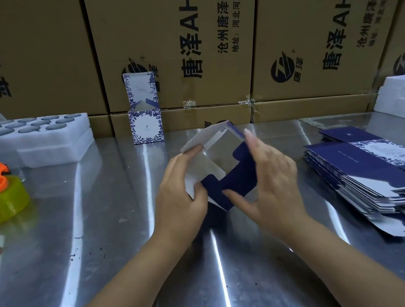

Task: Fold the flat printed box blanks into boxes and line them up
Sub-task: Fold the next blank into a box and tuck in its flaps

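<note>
One half-open box (223, 166) is held over the table (102, 216), middle, its left wall gripped by the left hand (178, 197), its right pressed by the straight-fingered right hand (273, 175); judged light, thin, crushable, it is best taken at creases.

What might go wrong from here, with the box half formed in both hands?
The left hand grips the half-formed box while the right hand presses it; its blue flaps are untucked and might crease or misfold. The stack of flat blanks at the right is fanned out, so an arm brush might scatter it. The finished box stands with lid flap up, easy to topple.
</note>
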